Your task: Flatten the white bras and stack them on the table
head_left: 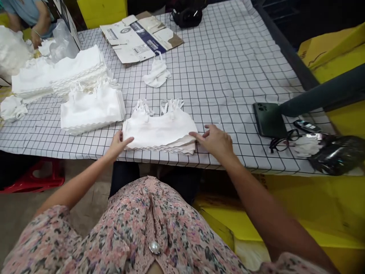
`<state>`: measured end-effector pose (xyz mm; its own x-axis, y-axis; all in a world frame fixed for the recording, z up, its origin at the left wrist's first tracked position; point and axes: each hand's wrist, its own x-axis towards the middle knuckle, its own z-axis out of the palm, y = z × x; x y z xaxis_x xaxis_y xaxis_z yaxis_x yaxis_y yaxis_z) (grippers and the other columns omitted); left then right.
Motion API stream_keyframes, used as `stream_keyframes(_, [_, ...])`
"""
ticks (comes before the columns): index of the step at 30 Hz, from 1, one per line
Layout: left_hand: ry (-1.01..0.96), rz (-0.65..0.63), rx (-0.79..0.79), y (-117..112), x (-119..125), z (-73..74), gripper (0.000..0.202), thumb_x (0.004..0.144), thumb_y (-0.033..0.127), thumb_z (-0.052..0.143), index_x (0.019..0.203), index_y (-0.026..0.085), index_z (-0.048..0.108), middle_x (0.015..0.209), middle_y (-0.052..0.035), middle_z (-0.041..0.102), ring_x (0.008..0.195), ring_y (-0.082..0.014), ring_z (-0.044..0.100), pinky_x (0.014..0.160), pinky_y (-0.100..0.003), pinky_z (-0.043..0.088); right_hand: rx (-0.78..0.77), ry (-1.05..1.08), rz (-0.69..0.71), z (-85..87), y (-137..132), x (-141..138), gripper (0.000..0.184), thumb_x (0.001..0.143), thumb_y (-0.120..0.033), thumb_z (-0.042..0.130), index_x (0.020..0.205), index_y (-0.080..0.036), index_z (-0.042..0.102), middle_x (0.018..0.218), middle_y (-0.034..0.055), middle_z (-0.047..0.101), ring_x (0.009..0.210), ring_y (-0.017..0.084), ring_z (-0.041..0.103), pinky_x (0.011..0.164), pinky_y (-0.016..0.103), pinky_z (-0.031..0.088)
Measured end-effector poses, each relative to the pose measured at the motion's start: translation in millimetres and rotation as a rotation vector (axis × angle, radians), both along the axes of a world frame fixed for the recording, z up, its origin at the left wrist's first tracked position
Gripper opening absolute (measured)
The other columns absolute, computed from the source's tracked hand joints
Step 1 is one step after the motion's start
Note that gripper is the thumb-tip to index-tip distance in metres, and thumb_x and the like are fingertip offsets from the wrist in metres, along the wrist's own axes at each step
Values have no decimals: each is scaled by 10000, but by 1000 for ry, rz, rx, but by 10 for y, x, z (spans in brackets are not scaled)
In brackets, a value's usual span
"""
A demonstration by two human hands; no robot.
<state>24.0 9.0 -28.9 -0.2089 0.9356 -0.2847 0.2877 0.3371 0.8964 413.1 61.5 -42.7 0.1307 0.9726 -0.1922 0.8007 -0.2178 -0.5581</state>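
A small stack of folded white strapped garments (159, 129) lies near the front edge of the checked table (228, 68). My left hand (118, 144) rests against the stack's left side, fingers bent, thumb on its top edge. Against the stack's right side is my right hand (215, 141), fingers stretched out and touching the lower right corner. Neither hand lifts anything.
Another folded stack (91, 108) and a bigger pile (57, 74) lie to the left, a loose white piece (156, 74) and flattened cardboard (139, 36) behind. A phone (268, 120), glasses (283, 141) and a black bag (336, 154) sit at right. Another person's arm (37, 28) works at far left.
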Motion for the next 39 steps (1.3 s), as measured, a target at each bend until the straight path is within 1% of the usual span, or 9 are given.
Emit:
stream_keyframes(2, [-89, 25, -134, 119, -108, 84, 671, 700, 500, 1014, 1195, 141, 737, 1211, -204, 790, 1227, -372, 748, 1066, -491, 598, -170, 166, -43, 86, 182, -7, 558, 924, -643, 833, 1158, -145, 737, 864, 127, 775, 723, 292, 756, 680, 429, 669])
stream_keyframes(4, [-80, 48, -231, 289, -153, 150, 566, 629, 417, 1069, 1013, 138, 760, 974, -167, 802, 1016, -333, 786, 936, -445, 623, -308, 352, -72, 119, 340, -54, 475, 955, -611, 812, 1012, -149, 720, 730, 103, 729, 512, 239, 670, 448, 359, 575])
stream_keyframes(9, [79, 80, -326, 593, -36, 292, 437, 549, 208, 1102, 762, 170, 721, 745, -96, 741, 959, -335, 773, 874, -413, 611, -301, 364, -54, 132, 462, -152, 380, 810, -387, 998, 836, -155, 699, 642, 55, 684, 433, 191, 622, 329, 287, 491])
stream_keyframes(12, [103, 79, -295, 611, 45, 340, 374, 598, 135, 1063, 731, 165, 715, 777, -102, 759, 988, -334, 774, 908, -423, 624, -264, 380, -48, 144, 440, -119, 339, 752, -278, 1029, 797, -138, 724, 629, 44, 675, 458, 178, 629, 320, 238, 447])
stream_keyframes(17, [-30, 122, -265, 567, 20, 328, 330, 676, 157, 1029, 800, 141, 723, 882, -124, 788, 992, -304, 791, 924, -432, 656, -342, 700, -215, 177, 425, -38, 259, 820, -227, 953, 915, -85, 759, 689, 109, 734, 561, 228, 696, 360, 300, 571])
stream_keyframes(25, [-79, 71, -285, 618, -71, 243, 432, 549, 190, 1068, 843, 142, 756, 877, -135, 812, 1014, -342, 807, 960, -476, 665, -364, 660, -188, 195, 422, -141, 162, 812, -73, 911, 895, -96, 774, 833, 119, 799, 593, 185, 709, 382, 241, 562])
stream_keyframes(32, [-125, 131, -301, 535, -139, 250, 349, 710, 140, 925, 993, 126, 720, 962, -113, 779, 853, -217, 742, 776, -347, 612, -410, 726, -225, 233, 318, -86, 193, 898, -116, 860, 798, -134, 696, 648, 67, 709, 476, 185, 662, 335, 270, 547])
stream_keyframes(36, [137, 142, 76, 303, -137, 210, 369, 793, 130, 836, 1123, 182, 680, 1140, -69, 712, 854, -148, 670, 785, -287, 559, -312, 697, -198, 194, 236, -75, 213, 906, -117, 853, 777, -161, 689, 581, 18, 659, 436, 149, 604, 338, 247, 535])
stream_keyframes(39, [394, 38, 234, 174, -98, 140, 141, 841, 199, 823, 928, 198, 712, 1016, -30, 677, 804, -140, 586, 817, -288, 521, -298, 686, -200, 132, 212, -54, 239, 877, -104, 880, 759, -166, 681, 582, 6, 648, 427, 147, 595, 341, 264, 549])
